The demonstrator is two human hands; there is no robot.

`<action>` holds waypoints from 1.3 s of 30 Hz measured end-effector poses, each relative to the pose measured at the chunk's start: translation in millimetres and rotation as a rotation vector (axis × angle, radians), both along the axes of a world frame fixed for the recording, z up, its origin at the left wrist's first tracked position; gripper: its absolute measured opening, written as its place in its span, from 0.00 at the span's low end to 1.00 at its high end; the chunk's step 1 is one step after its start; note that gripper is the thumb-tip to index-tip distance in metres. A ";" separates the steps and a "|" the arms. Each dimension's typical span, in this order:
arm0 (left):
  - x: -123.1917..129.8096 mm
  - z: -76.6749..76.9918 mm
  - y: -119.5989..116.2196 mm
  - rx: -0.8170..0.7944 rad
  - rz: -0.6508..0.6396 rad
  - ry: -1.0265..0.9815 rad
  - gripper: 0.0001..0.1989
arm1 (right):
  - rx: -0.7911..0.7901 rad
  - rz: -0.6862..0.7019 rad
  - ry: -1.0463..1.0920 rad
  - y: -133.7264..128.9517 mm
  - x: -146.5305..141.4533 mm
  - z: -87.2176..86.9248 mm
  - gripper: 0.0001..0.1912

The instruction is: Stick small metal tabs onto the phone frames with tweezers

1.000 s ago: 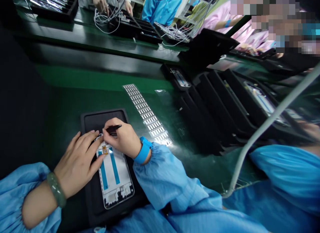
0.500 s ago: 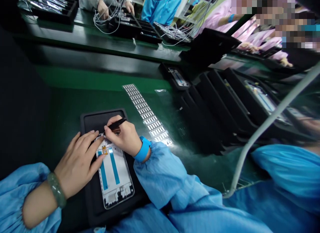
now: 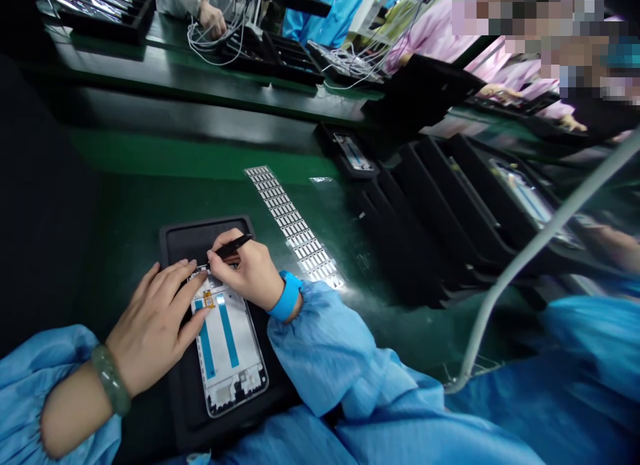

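Observation:
A silver phone frame [image 3: 227, 345] with two blue strips and a small orange flex cable [image 3: 208, 300] lies in a black foam tray [image 3: 183, 405]. My left hand [image 3: 157, 318] rests with fingers stretched out over the frame's upper left edge, touching it. Pinched in my right hand [image 3: 250, 268] is a pair of black tweezers [image 3: 233, 246], held over the frame's top end. The tool's tip and whatever it touches there are hidden by my fingers.
Beyond the tray lies a sheet of small white labels [image 3: 295, 225]. Black foam trays [image 3: 425, 218] are stacked at the right, near a grey cable [image 3: 525, 258]. Another phone frame [image 3: 354, 152] sits in a tray at the back. Co-workers' hands [image 3: 213, 18] show across the bench.
My hands and the phone frame have hardly moved. At the right, a neighbour's blue sleeve has shifted rightward. Across the bench, a co-worker has raised a dark tray.

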State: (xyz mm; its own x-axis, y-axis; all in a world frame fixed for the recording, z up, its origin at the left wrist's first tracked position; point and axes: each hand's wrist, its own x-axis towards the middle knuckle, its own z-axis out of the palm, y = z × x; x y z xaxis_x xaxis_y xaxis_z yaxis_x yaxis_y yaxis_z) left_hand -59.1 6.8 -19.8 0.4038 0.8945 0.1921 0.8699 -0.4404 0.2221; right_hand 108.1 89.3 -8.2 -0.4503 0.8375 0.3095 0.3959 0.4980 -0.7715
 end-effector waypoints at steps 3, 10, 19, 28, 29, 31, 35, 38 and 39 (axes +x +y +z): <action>1.0 0.2 -0.7 -0.006 0.007 0.006 0.23 | -0.024 0.019 0.010 2.2 -0.8 -0.2 0.04; 1.7 0.4 -2.0 -0.022 0.016 0.044 0.24 | -0.075 0.040 0.074 6.9 1.2 0.5 0.04; 1.7 0.9 -1.3 -0.009 0.013 0.039 0.23 | -0.055 0.081 0.024 5.4 -0.5 1.9 0.04; 0.4 -1.3 -0.4 0.026 0.010 0.037 0.22 | 0.058 0.055 -0.030 -2.0 -0.1 3.3 0.03; 0.6 -0.9 -0.3 0.031 0.009 0.041 0.22 | 0.079 0.029 -0.025 -2.0 2.3 8.0 0.03; 1.0 0.1 0.1 0.035 0.010 0.052 0.22 | 0.154 -0.058 -0.040 0.9 10.3 21.0 0.04; 2.1 2.4 1.0 0.047 0.003 0.068 0.20 | 0.358 -0.189 -0.361 24.1 28.7 39.9 0.10; 2.1 2.3 0.5 0.058 -0.001 0.057 0.17 | 0.281 -0.070 -0.729 49.6 31.9 31.9 0.15; 1.7 1.9 0.1 0.055 -0.002 0.044 0.16 | 0.224 -0.001 -0.815 57.3 30.4 26.9 0.15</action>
